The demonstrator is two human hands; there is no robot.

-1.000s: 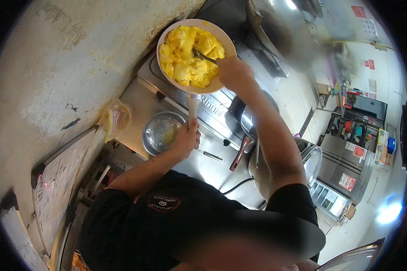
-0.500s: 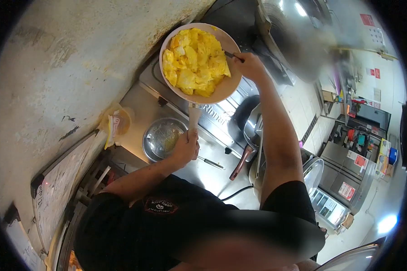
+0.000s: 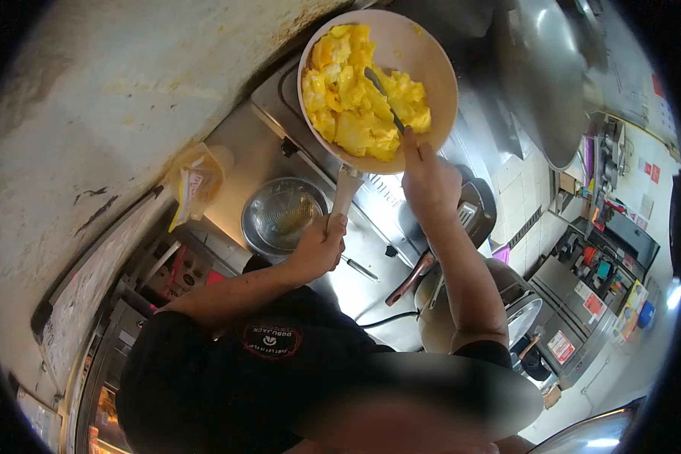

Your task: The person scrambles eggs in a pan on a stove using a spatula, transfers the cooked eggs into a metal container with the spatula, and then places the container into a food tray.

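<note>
My left hand (image 3: 319, 246) is closed around the pale handle of a frying pan (image 3: 435, 72), which is tilted above the gas stove (image 3: 382, 198). Scrambled eggs (image 3: 344, 102), yellow and in thick folds, fill the left and lower part of the pan. My right hand (image 3: 433, 185) grips a dark spatula (image 3: 386, 98), seen nearly edge-on, at the pan's lower right rim. The spatula's blade sits in the eggs, with a gap opened to its right side. The fingers partly hide the spatula's handle.
A round metal strainer (image 3: 284, 216) rests on the steel counter below the stove. Left of it, by the wall, stands a plastic tub (image 3: 204, 178) with a packet. A second pan (image 3: 480, 216) is beside my right forearm. A large wok (image 3: 545, 79) stands at upper right.
The pan has shifted right and up in view. My right hand has moved from the right rim down to the lower right, and the spatula has pushed the eggs leftward, baring the pan's upper right.
</note>
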